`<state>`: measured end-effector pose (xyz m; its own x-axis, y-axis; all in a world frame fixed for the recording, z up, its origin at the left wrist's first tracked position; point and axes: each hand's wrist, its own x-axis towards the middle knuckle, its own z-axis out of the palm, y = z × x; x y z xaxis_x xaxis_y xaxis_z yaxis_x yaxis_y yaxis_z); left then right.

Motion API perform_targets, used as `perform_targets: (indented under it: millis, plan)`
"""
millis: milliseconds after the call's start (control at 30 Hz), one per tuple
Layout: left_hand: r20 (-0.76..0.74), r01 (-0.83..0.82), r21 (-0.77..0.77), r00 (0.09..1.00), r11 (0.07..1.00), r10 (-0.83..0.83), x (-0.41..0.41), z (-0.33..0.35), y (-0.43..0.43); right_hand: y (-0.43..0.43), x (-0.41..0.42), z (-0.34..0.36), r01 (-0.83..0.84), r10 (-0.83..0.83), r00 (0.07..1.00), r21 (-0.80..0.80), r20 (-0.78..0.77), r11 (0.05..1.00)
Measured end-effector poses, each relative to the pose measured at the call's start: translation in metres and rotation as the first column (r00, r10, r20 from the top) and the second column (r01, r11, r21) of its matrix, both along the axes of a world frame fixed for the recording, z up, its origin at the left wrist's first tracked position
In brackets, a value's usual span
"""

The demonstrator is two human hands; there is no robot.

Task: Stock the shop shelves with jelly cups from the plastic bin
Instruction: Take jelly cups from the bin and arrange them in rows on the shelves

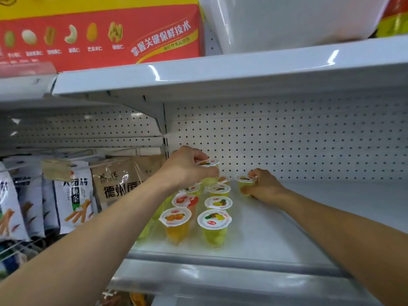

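Midway through stocking, a person's left hand (185,171) pinches a jelly cup (208,164) at its rim. The fingers (199,156) curl over the printed lid and the thumb sits beneath its edge, so the cup hangs just above the back of the stocked rows (217,203) on the shelf (309,217). The right hand (267,187) grips a second jelly cup (244,182). Its fingers wrap the far side near the lid, with the thumb low on the wall. That cup is upright and, as far as the angle shows, rests on the shelf beyond the fingertips, just beside the rows.

The cups look light, small enough for one hand each. Their clear walls are probably thin and smooth, so they would give under a hard squeeze and could slip. The peel-off lid is likely the weak point, and pressing on it risks a tear. The safest hold appears to be on the wall just under the rim flange, thumb opposite fingers. The tapered bases look easy to tip, so each cup needs setting down flat without nudging its neighbours.

Snack bags (72,195) hang beyond the left forearm.
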<state>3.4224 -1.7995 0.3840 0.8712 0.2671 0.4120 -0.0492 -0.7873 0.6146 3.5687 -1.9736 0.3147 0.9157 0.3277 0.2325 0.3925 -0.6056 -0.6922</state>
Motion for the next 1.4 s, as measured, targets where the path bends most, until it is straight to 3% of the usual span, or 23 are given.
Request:
perform_targets:
  millis: [200,333,433,533,633,800,933,1067,1400]
  plan:
    - [-0.035,0.008,-0.002,0.999,1.0,-0.008,0.004,-0.003,-0.002,-0.004,0.0,-0.001,-0.007,0.007,1.0,-0.025,-0.013,1.0]
    - [-0.055,0.025,-0.001,0.998,1.0,-0.025,0.004,0.0,-0.004,-0.009,-0.013,0.011,0.037,-0.049,0.981,0.067,0.187,0.997]
    - [-0.059,0.037,-0.015,0.998,0.999,-0.038,0.005,0.005,-0.011,-0.009,-0.039,0.026,-0.183,0.106,0.953,0.259,0.283,0.948]
    - [-0.039,0.037,0.01,0.999,0.999,-0.037,0.007,0.01,-0.019,-0.008,-0.065,0.037,-0.394,0.354,0.915,0.24,0.191,0.887]
    - [-0.009,0.057,0.047,0.998,0.997,-0.056,0.01,0.008,-0.025,-0.007,-0.08,0.04,-0.456,0.422,0.89,0.315,0.175,0.832]
    - [-0.012,0.134,-0.018,0.991,0.991,-0.134,0.009,0.004,-0.029,-0.013,-0.08,0.037,-0.365,0.317,0.929,0.351,0.188,0.862]
    - [0.014,0.103,0.058,0.994,0.993,-0.104,0.001,0.0,-0.019,-0.025,-0.069,0.032,-0.209,0.188,0.978,0.368,0.092,0.906]
    - [-0.032,0.074,0.233,0.997,0.97,-0.069,-0.004,-0.005,-0.009,-0.029,-0.059,0.015,-0.128,0.13,0.991,0.235,0.004,0.963]
    - [-0.05,0.048,0.262,0.998,0.964,-0.036,-0.008,-0.017,-0.009,-0.017,-0.051,-0.001,-0.087,0.089,0.995,0.038,-0.047,0.995]
